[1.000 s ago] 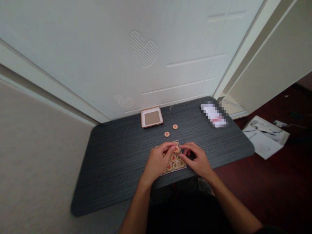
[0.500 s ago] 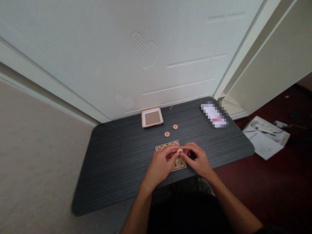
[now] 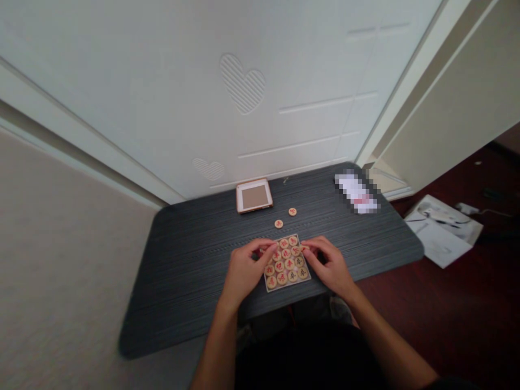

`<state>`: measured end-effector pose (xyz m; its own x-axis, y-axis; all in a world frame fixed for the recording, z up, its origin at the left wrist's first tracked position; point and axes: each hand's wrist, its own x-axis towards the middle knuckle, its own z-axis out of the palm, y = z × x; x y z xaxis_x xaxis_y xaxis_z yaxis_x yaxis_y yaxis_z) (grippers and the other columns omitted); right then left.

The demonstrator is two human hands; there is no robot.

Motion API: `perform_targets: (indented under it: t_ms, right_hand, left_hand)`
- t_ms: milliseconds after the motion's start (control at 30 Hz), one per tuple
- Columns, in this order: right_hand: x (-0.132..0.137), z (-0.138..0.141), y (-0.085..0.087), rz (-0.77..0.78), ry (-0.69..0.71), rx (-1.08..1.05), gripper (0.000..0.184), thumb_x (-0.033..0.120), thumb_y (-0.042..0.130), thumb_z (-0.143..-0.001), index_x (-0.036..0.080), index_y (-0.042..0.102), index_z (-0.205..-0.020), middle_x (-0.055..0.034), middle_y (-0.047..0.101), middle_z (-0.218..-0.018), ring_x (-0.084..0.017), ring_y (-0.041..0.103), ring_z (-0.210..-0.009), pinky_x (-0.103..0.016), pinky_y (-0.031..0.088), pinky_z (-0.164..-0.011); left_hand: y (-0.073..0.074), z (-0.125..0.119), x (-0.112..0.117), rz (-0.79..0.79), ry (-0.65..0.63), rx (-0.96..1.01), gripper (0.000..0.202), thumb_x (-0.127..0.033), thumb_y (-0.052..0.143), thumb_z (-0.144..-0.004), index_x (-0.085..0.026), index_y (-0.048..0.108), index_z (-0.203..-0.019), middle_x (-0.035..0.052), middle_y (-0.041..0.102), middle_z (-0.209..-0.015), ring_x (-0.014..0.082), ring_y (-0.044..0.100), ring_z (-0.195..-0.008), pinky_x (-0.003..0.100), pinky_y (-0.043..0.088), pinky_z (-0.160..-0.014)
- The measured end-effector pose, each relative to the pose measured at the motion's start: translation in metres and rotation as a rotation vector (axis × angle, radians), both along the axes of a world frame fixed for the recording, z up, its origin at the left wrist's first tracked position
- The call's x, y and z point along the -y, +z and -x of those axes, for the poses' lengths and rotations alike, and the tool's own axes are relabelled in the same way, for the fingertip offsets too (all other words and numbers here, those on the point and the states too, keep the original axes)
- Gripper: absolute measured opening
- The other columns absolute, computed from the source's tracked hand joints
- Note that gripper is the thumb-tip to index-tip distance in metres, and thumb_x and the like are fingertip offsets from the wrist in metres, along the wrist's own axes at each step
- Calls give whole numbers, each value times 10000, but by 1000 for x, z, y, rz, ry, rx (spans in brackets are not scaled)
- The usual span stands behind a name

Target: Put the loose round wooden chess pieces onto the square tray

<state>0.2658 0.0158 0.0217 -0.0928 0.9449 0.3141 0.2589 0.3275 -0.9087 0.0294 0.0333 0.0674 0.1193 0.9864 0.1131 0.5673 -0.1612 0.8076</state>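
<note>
A shallow clear tray (image 3: 287, 286) of round Chinese chess pieces lies near the table's front edge. Most pieces in it bear red characters, and several near the lower right bear black ones. My left hand (image 3: 247, 266) is at the tray's upper left, thumb and forefinger closed on that corner and hiding the pieces there. Just off the right side, my right hand (image 3: 328, 262) pinches one chess piece (image 3: 304, 249) between thumb and fingers. Beyond the tray, two loose pieces with red characters, a nearer one (image 3: 278, 223) and a farther one (image 3: 292, 212), lie on the table.
The dark table (image 3: 195, 254) stands against a white panel (image 3: 170, 108) with raised hearts. An orange-rimmed case (image 3: 254, 195) sits at its back edge, and a blurred white item (image 3: 356, 192) at the back right. On the floor to the right is a white box (image 3: 444, 227).
My left hand has moved left, from the piece at the middle to the tray's upper-left corner, uncovering more pieces. My right hand keeps the piece, now slightly farther right.
</note>
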Motion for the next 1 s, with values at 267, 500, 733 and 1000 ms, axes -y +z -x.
perform_targets:
  t_ms: [267,500,733,1000]
  right_hand:
    - [0,1,-2,29,18,23,151,289,647,-958,242,750,-1059,-39,679,-889,-168,622,-753,-304,525,-705]
    - [1,4,-2,48,35,69,117,311,681,-936,230,751,-981,-33,707,-832,-170,638,-730,-302,516,-689]
    - [2,5,-4,29,-1,154,114,334,696,-919,229,739,-921,-18,703,-764,-164,623,-673,-287,490,-630]
    - [3,6,-5,-36,13,246,97,312,685,-922,233,718,-875,-22,686,-759,-180,627,-700,-298,499,-658]
  left_hand:
    - [-32,25,1,-85,248,61,330,-425,526,-999,-204,761,-931,49,791,-912,207,735,-894,339,570,-883]
    - [-50,27,4,-145,218,48,264,-396,568,-987,-205,749,-1016,72,753,-1048,205,701,-985,328,555,-888]
    - [-50,25,4,-170,196,44,216,-355,578,-985,-216,743,-994,69,744,-1055,204,695,-996,330,556,-874]
    - [-52,26,5,-175,200,47,207,-356,583,-976,-228,745,-984,69,748,-1061,212,699,-999,342,563,-868]
